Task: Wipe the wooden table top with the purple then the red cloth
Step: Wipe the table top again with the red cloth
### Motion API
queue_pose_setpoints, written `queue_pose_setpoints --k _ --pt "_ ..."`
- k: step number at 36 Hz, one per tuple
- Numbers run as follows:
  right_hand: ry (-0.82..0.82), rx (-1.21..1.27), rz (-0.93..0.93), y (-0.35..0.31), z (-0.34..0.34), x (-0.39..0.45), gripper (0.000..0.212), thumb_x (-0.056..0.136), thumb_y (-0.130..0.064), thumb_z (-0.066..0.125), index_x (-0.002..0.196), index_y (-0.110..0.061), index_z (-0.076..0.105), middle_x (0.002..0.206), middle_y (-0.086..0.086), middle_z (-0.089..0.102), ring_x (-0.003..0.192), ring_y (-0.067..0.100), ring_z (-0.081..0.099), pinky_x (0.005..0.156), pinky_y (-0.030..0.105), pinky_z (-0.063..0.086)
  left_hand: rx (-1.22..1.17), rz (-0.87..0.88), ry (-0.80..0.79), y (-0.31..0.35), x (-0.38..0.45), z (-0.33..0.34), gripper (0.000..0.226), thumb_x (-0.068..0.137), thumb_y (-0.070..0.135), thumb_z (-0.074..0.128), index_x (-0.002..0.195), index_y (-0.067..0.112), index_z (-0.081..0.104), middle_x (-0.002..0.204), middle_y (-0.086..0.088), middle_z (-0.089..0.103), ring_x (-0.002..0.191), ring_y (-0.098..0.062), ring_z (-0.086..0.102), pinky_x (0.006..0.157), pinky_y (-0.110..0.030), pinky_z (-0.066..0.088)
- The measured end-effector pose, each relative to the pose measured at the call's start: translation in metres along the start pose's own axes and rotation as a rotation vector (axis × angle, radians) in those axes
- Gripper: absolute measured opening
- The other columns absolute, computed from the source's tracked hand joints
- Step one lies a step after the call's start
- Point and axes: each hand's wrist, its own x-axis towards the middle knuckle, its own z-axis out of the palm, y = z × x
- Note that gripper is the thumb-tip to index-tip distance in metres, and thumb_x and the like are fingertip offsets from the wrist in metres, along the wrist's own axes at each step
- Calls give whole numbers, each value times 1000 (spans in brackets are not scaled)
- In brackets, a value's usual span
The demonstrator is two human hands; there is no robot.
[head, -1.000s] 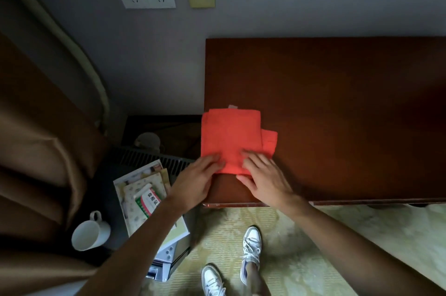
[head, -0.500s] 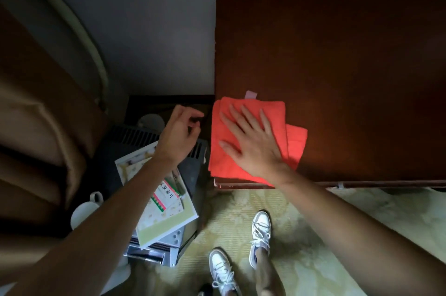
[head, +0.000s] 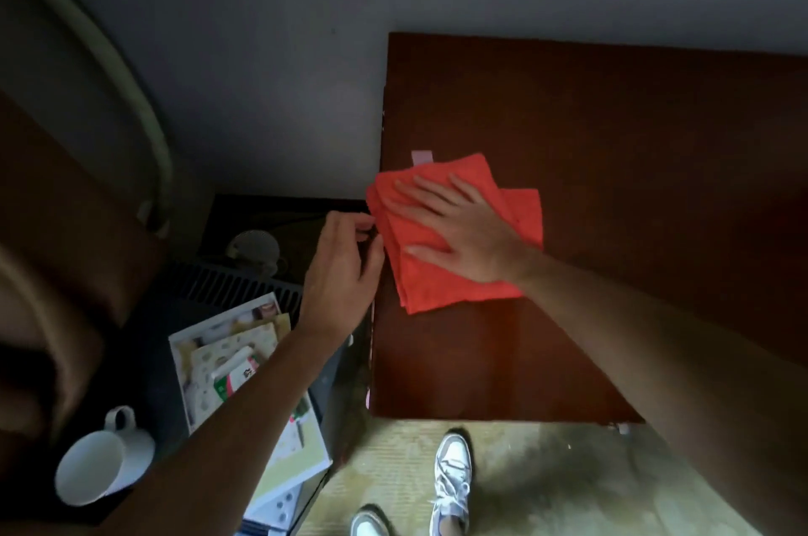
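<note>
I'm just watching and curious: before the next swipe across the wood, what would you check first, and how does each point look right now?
1. Red cloth lies on the wooden table top: ok.
2. Right hand pressed flat on the cloth, fingers spread: ok.
3. Left hand clear of the cloth: not ok, its fingertips sit right at the cloth's left edge; whether it pinches the cloth, cannot tell.
4. Cloth folded neatly: not ok, one layer sticks out on the right.
5. Wood to the right of the cloth free of things: ok.
6. Purple cloth already used: cannot tell, it is not in view.
</note>
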Motion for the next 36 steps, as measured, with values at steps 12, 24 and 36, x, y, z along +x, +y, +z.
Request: queue_pose_setpoints --k 12,24,36 --pt "11 -25 0 155 -36 165 69 99 -67 24 161 -38 23 169 -9 22 156 14 21 122 43 13 100 108 -36 24 86 63 39 100 25 51 134 7 50 131 -10 46 117 -22 48 103 -38 42" --pt "94 -14 164 204 -45 203 69 98 -67 21 161 -39 22 168 -4 28 154 22 25 122 47 14 258 123 -103 18 88 78 42 101 31 41 137 10 50 137 -6 47 124 -21 46 109 -37 41" --pt "208 37 559 101 -8 39 60 105 -56 31 161 -35 23 170 -5 19 157 18 14 125 47 5 184 181 -101 21 81 72 35 96 28 45 121 4 53 126 -19 46 118 -33 46 107 -44 36"
